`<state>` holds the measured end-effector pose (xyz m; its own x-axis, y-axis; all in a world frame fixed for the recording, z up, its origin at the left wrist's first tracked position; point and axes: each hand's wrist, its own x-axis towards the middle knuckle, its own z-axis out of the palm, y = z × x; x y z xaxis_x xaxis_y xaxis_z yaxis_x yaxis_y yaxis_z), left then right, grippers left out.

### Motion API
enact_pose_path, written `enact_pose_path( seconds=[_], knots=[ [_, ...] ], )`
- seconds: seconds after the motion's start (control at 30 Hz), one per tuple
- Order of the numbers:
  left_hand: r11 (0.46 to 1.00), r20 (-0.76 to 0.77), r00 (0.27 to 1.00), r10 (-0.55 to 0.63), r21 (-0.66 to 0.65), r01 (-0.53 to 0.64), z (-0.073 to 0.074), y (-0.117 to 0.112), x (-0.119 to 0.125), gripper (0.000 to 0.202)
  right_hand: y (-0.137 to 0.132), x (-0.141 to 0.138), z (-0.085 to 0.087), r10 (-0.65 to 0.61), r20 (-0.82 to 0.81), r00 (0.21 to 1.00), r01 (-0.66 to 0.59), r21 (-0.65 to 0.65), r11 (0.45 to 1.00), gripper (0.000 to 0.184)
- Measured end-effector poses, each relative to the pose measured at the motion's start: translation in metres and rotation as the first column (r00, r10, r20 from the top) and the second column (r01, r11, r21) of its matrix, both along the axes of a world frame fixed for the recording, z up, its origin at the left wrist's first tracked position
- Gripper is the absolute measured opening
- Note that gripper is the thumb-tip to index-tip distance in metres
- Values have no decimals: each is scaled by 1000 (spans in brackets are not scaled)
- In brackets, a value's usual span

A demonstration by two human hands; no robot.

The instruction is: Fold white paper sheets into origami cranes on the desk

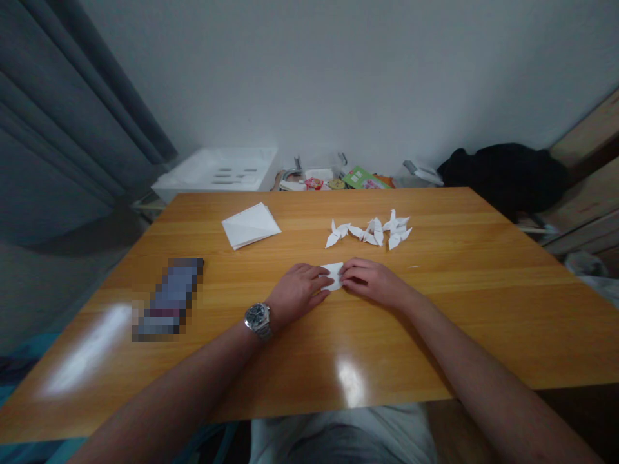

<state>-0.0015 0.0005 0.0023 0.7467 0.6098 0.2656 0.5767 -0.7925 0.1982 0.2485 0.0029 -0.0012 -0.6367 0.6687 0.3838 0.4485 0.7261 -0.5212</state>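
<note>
A small folded piece of white paper [332, 273] lies on the table between my two hands. My left hand [300, 291], with a metal watch [258, 318] on its wrist, holds the left side of this paper, its fingers closed over that edge. At the right edge, the fingers of my right hand [370, 280] pinch the same sheet; their tips are partly hidden. Several folded white paper cranes [372, 231] stand in a group just beyond the hands. Farther left is a stack of white paper sheets [251, 225].
The wooden table [300, 361] carries a blurred-out phone-like object [169, 299] at left. A thin white scrap [414, 266] lies right of my hands. Behind the table are a white plastic tray [217, 167], a green packet [363, 178] and a black cloth item [503, 174].
</note>
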Motion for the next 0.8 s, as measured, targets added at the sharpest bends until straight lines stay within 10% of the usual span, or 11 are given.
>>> enact_pose_path(
  seconds=[0.37, 0.8],
  knots=[
    [1000, 8, 1000, 23, 16, -23, -3, 1, 0, 23, -1, 3, 0, -75, -75, 994, 59, -203, 977, 14],
    [993, 105, 989, 104, 50, -109, 6, -5, 1, 28, -10, -9, 18, -201, -133, 970, 191, -88, 978, 23]
  ],
)
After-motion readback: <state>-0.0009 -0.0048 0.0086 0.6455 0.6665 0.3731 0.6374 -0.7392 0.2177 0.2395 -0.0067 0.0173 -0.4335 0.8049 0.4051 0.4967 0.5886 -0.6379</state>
